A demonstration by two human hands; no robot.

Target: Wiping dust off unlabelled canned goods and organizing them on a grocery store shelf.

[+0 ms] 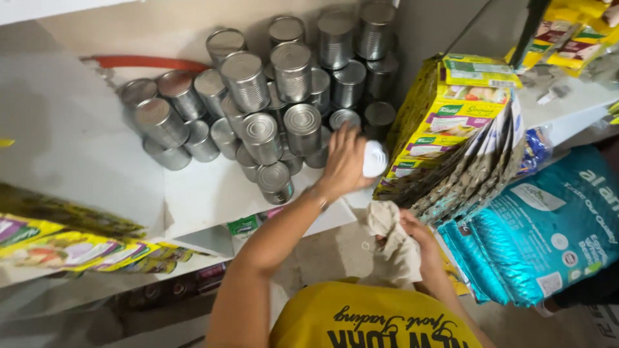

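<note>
A white-topped can is being gripped by the left hand beside the stacked cans; a cloth is being clutched in the right hand. The stack is being risked if nudged.

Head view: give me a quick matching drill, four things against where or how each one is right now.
Things:
1. left hand
2. right hand
3. silver cans
4. teal bags

Places or states:
A. stacked on the white shelf
B. holds a beige cloth
C. leaning at lower right
D. grips a small white object

Pairs: 1-D, 2-B, 3-A, 4-C
</note>
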